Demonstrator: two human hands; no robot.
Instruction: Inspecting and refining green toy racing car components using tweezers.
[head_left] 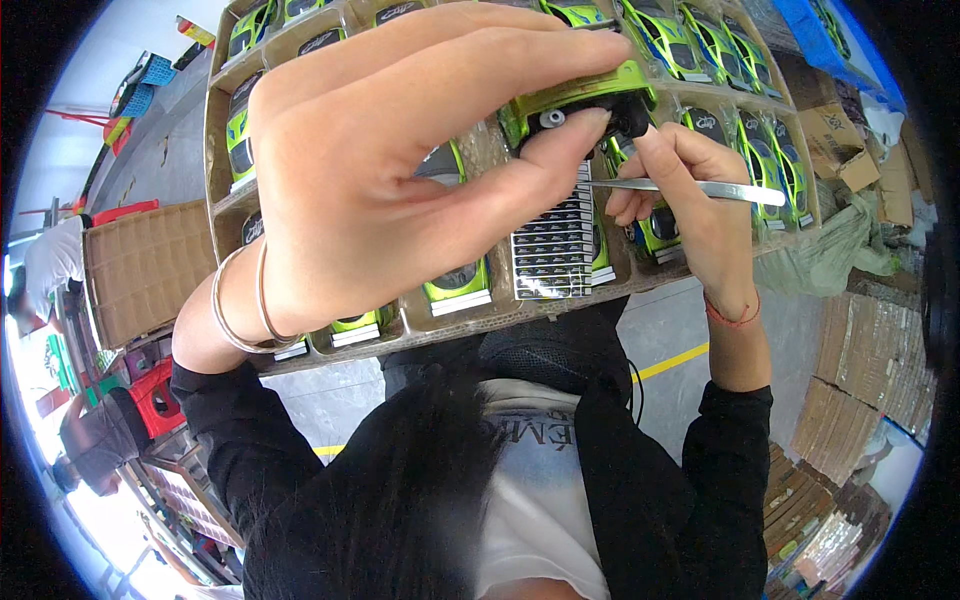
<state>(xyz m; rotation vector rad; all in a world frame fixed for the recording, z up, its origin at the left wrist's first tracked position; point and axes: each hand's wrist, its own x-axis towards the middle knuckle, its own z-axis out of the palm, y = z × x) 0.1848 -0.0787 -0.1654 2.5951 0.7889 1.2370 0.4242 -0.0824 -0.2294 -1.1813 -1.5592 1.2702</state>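
Observation:
My left hand (370,150) is raised close to the view, its thumb and fingers closed on a bright green and black toy car (632,82). Part of the car is hidden behind the fingers. My right hand (708,200) has a pair of metal tweezers (742,191) tucked across its fingers. Its thumb and fingertip reach the car's black edge; whether they pinch it is unclear. Below both hands a sheet of small dark stickers (548,255) lies on the divided tray (400,330), over green toy cars (458,285) sitting in the compartments.
More green cars (705,45) fill the tray's far and right compartments. An empty-looking brown divided tray (150,262) stands at the left, near a red stool (157,397). Stacked flat cardboard (860,350) and a green plastic bag (835,245) are at the right. Other people are at far left.

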